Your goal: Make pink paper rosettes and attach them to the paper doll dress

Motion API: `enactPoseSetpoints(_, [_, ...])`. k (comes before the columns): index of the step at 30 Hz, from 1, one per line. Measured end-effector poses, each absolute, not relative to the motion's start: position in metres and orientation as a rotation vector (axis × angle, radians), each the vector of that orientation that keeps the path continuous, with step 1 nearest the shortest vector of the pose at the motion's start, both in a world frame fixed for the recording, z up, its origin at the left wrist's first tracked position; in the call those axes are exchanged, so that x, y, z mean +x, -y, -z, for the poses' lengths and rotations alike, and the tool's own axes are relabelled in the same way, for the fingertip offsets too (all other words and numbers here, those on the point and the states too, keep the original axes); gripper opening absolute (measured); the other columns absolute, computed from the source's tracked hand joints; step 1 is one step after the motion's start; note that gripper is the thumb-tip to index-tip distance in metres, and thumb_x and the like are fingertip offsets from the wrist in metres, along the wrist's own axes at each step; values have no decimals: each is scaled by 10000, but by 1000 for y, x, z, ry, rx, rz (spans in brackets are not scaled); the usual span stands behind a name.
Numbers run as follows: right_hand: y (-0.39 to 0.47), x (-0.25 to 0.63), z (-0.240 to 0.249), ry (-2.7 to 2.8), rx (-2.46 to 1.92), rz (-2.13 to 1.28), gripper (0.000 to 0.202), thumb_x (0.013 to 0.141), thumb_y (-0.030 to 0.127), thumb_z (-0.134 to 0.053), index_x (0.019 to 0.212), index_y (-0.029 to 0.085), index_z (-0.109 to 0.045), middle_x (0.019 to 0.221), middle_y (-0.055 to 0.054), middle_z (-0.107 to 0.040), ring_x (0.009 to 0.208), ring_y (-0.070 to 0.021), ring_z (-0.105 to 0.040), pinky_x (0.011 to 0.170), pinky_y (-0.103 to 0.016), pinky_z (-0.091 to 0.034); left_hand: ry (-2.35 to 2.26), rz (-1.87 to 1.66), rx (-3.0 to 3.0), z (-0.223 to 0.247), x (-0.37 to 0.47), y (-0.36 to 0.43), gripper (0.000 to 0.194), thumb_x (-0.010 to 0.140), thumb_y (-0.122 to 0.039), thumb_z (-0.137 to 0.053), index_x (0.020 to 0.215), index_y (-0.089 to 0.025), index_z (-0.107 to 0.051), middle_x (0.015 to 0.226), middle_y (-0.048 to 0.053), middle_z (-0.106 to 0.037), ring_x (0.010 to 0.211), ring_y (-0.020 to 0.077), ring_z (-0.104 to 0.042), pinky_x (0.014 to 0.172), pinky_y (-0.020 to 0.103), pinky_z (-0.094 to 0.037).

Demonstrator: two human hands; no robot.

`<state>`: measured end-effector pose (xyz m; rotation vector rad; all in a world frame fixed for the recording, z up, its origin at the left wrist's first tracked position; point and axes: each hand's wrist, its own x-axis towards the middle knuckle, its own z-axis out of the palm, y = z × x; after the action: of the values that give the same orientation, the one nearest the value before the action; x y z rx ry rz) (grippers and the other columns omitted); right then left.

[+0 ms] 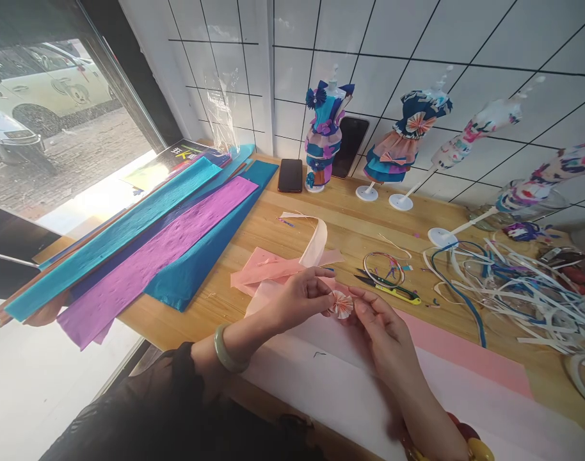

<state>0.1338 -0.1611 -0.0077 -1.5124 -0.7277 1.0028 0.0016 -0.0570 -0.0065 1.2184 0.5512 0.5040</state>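
Note:
A small round pleated paper rosette, pale pink with orange folds, is held up between my two hands above the paper. My left hand pinches its left edge between thumb and fingers. On the other edge, my right hand grips it with thumb and forefinger. White paper lies beneath, over a pink sheet. Just beyond my left hand are crumpled pink paper pieces and a curled cream strip. Yellow-handled thread snips lie beyond my right hand.
Crepe paper in teal, purple and blue is stacked at left. Mini dress forms, one in a layered paper dress, stand along the tiled wall. A phone lies nearby. Tangled paper strips spread at right.

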Motion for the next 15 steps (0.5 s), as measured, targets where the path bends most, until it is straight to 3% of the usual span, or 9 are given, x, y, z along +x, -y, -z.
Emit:
enactPoseSetpoints(5, [159,129,6,740,-1500,-1053,406,717,411,-680,1058,210,-587,982,-63,-672,867,-184,-616,762,-315,-501,-509,-461,1288,6,2,59,408,744,-222,-630,1109,-112,-485,684,8,-580,615,95,-557,612,251,-449])
enactPoseSetpoints(15, [158,129,4,741,-1543,-964,393,694,426,-690,1013,214,-603,940,-64,-692,841,-197,-630,757,-331,-503,-478,-465,1276,4,2,61,482,708,-296,-677,1122,-134,-491,734,27,-601,651,107,-572,599,235,-441])
